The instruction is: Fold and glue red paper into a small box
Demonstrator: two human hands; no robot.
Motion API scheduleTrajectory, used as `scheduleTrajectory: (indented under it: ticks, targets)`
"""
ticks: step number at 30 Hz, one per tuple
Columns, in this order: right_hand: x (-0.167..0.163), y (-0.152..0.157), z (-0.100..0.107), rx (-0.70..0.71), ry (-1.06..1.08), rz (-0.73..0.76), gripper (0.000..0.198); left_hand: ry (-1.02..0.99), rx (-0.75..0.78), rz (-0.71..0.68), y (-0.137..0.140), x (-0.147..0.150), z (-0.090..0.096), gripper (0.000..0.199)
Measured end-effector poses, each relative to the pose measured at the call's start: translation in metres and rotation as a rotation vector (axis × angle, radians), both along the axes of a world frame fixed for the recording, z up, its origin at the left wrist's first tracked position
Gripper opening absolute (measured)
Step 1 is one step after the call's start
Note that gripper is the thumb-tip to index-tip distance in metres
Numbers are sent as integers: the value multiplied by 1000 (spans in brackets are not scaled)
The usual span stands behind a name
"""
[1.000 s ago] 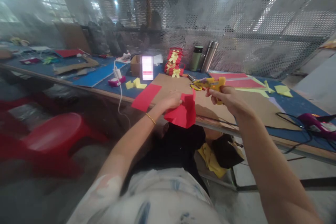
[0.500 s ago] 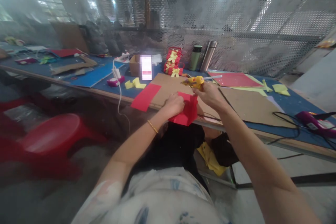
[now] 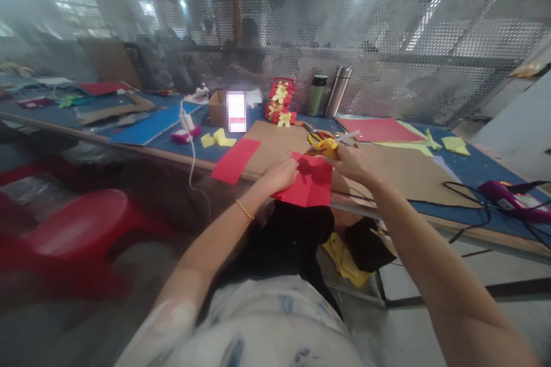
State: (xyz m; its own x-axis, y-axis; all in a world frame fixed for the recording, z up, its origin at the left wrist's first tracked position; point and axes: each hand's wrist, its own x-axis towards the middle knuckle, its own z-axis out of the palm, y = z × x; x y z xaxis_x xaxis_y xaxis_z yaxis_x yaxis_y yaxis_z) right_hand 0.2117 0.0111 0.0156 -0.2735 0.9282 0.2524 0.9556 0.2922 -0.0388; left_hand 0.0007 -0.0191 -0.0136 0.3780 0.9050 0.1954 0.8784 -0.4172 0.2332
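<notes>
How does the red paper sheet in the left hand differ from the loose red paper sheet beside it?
The held red paper sheet is gripped by the left hand; the loose red paper sheet lies untouched. The held sheet looks creased, the loose sheet smooth. A yellow plastic glue gun is nearer the held sheet than the loose sheet. Both are red.

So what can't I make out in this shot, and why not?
All in the head view:
- Grip of the yellow glue gun: covered by the right hand.
- Underside of the red sheet in the left hand: faces away.
- Bright screen: pixelated.
- Purple device's right end: cut off by the edge.
</notes>
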Motion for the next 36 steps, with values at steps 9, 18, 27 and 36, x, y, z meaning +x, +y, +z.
scheduleTrajectory:
  ticks: [9,18,27,36]
  targets:
    - [0,3,3,-53,-6,0,29,128,45,57,-18,5,4,32]
    - [0,12,-8,-16,72,20,34,79,10,44,-17,4,8,31]
    - [5,9,-8,-25,80,59,32,69,1,54,-18,5,9,30]
    - [1,8,-8,-65,102,-1,28,88,-9,61,-16,6,9,31]
